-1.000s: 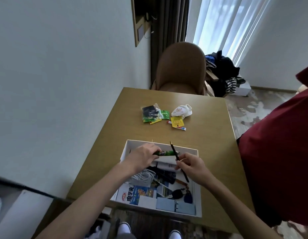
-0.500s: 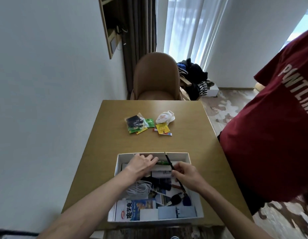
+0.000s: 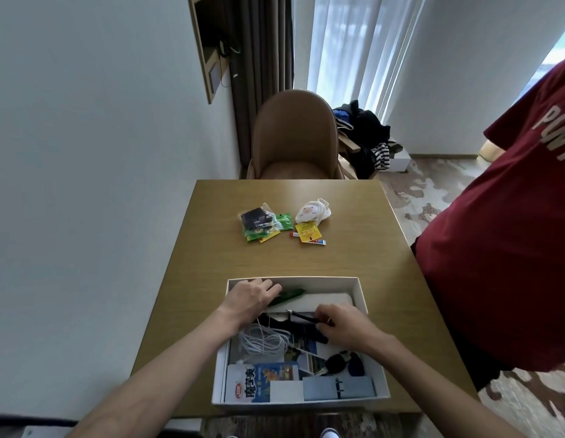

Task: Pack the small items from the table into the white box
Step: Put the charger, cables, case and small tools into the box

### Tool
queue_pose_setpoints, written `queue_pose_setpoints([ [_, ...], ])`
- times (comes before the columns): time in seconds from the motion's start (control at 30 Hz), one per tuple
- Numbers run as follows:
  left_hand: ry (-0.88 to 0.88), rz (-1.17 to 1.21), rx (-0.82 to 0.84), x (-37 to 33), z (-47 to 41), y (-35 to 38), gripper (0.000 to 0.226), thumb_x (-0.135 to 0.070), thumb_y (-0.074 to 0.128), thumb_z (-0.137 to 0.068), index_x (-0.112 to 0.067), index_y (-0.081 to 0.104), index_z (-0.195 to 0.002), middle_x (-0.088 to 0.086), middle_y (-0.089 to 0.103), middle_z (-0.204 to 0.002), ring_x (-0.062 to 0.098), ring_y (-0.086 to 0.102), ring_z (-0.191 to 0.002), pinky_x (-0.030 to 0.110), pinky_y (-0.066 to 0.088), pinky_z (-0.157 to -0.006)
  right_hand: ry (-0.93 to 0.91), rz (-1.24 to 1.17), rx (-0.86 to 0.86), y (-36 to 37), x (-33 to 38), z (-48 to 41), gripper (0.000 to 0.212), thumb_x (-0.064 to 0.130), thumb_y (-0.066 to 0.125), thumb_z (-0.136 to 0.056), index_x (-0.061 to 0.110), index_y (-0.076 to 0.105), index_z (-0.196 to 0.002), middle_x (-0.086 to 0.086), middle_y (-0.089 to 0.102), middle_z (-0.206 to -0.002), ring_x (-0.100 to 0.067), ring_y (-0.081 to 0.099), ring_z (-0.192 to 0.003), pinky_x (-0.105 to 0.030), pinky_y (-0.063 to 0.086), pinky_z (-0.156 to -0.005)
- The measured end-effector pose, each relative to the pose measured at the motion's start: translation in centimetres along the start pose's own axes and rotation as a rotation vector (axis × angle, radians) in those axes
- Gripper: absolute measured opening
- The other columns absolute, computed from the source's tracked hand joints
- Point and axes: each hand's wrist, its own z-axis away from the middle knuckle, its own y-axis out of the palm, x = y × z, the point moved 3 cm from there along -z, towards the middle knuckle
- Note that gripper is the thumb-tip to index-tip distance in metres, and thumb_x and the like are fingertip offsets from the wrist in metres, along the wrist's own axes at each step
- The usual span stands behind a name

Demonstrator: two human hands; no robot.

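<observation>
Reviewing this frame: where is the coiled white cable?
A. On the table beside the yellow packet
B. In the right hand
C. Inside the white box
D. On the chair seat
C: the coiled white cable lies inside the white box, below the left hand, not among the packets left on the table.

Wooden table (image 3: 211, 254) bears white box (image 3: 363, 298), packets (image 3: 262, 224), pouch (image 3: 313, 211).
</observation>
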Motion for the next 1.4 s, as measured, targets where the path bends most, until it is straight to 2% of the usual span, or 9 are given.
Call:
queue_pose_setpoints([
  [0.13,-0.012,0.035,-0.072,-0.1,0.4,-0.1,0.019,-0.017,0.04,-0.098,-0.015,0.054,-0.111,0.004,0.062,-0.103,0.021,0.062,-0.089,0.032,0.052,-0.071,-0.018,0.054,0.016,0.1,-0.1,-0.1,0.017,0.03,0.056,-0.093,0.028,0.064,-0.108,0.004,0.066,-0.107,-0.016,0.061,-0.097,-0.038,0.055,-0.083],
  [0.23,-0.1,0.22,-0.13,0.6,1.3,-0.4,0.019,-0.028,0.044,-0.098,-0.018,0.057,-0.108,-0.001,0.065,-0.1,0.015,0.062,-0.088,0.026,0.052,-0.072,-0.072,0.115,0.041,0.2,0.4,-0.2,0.019,0.029,0.057,-0.093,0.025,0.064,-0.111,0.002,0.065,-0.11,-0.018,0.059,-0.1,-0.036,0.053,-0.084],
  [0.37,-0.263,0.522,-0.085,1.1,2.6,-0.2,0.018,-0.031,0.046,-0.097,-0.022,0.06,-0.104,-0.006,0.066,-0.098,0.01,0.061,-0.084,0.019,0.044,-0.066,-0.167,0.183,0.143,1.7,2.0,-0.3,0.018,0.026,0.06,-0.091,0.022,0.065,-0.107,0.0,0.065,-0.107,-0.019,0.06,-0.096,-0.033,0.052,-0.08],
  [0.53,-0.274,0.576,-0.032,0.9,3.8,0.1,0.018,-0.032,0.046,-0.097,-0.02,0.06,-0.097,-0.004,0.064,-0.09,0.009,0.059,-0.076,0.021,0.046,-0.064,-0.167,0.29,0.253,4.0,2.9,-0.3,0.014,0.02,0.056,-0.09,0.02,0.066,-0.1,-0.004,0.067,-0.101,-0.023,0.063,-0.088,-0.035,0.055,-0.072],
  [0.6,-0.291,0.594,-0.036,1.0,4.0,-0.1,0.018,-0.031,0.046,-0.097,-0.02,0.061,-0.097,-0.004,0.065,-0.09,0.009,0.059,-0.076,0.023,0.048,-0.065,-0.175,0.315,0.219,3.8,2.7,-0.3,0.015,0.021,0.052,-0.09,0.018,0.066,-0.098,-0.005,0.067,-0.099,-0.025,0.063,-0.086,-0.037,0.055,-0.071],
  [0.77,-0.349,0.685,-0.097,1.1,3.2,-0.9,0.016,-0.029,0.051,-0.095,-0.022,0.065,-0.097,-0.01,0.067,-0.087,0.002,0.06,-0.071,0.014,0.045,-0.057,-0.172,0.104,0.021,0.1,1.5,-0.9,0.015,0.028,0.054,-0.092,0.023,0.067,-0.095,0.005,0.068,-0.094,-0.014,0.062,-0.083,-0.032,0.054,-0.073],
  [1.07,-0.534,0.805,-0.333,2.1,-1.0,-3.4,0.011,-0.021,0.054,-0.093,-0.023,0.066,-0.092,-0.009,0.068,-0.079,0.001,0.064,-0.07,0.015,0.052,-0.057,-0.136,-0.327,-0.171,-7.4,-1.5,-5.5,0.01,0.02,0.061,-0.093,0.02,0.07,-0.099,0.01,0.069,-0.087,-0.004,0.064,-0.079,-0.019,0.052,-0.068],
  [1.23,-0.581,0.809,-0.337,3.1,-3.6,-3.1,0.012,-0.02,0.054,-0.093,-0.023,0.064,-0.091,-0.009,0.067,-0.076,0.005,0.064,-0.069,0.018,0.051,-0.056,-0.031,-0.266,-0.111,-7.7,-3.0,-10.1,0.014,0.022,0.059,-0.093,0.016,0.071,-0.096,0.002,0.07,-0.093,-0.014,0.064,-0.088,-0.025,0.049,-0.073],
  [1.4,-0.571,0.825,-0.208,5.5,-7.7,-0.5,0.015,-0.019,0.053,-0.094,-0.016,0.067,-0.093,0.0,0.069,-0.083,0.016,0.064,-0.077,0.028,0.052,-0.063,0.082,-0.176,-0.056,-7.0,-3.8,-14.7,0.017,0.024,0.055,-0.09,0.02,0.071,-0.093,-0.001,0.071,-0.098,-0.021,0.065,-0.09,-0.032,0.054,-0.079],
])
